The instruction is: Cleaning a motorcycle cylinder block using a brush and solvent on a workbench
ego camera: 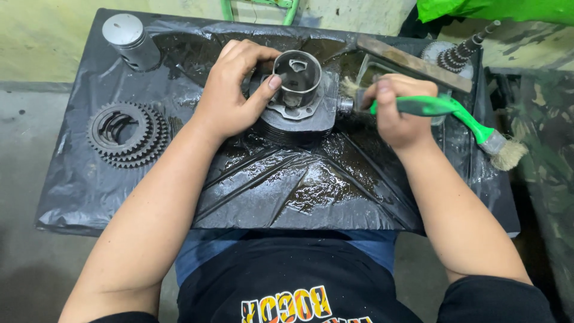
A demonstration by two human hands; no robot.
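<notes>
Hands are both busy at the middle of the frame, over a black plastic sheet that's wet and shiny with oily liquid. Left hand is wrapped around the grey finned metal engine cylinder, thumb hooked on the rim of its bore, fingers curled over the far side. Right hand is closed tight on a green-handled brush, with its bristle end pushed against the cylinder's right side. A second brush with pale bristles sticks out at right, just past that hand. Upper left has a silver metal piston standing upright, and a stack of dark toothed gears lies at the left. A geared shaft sits upper right.
</notes>
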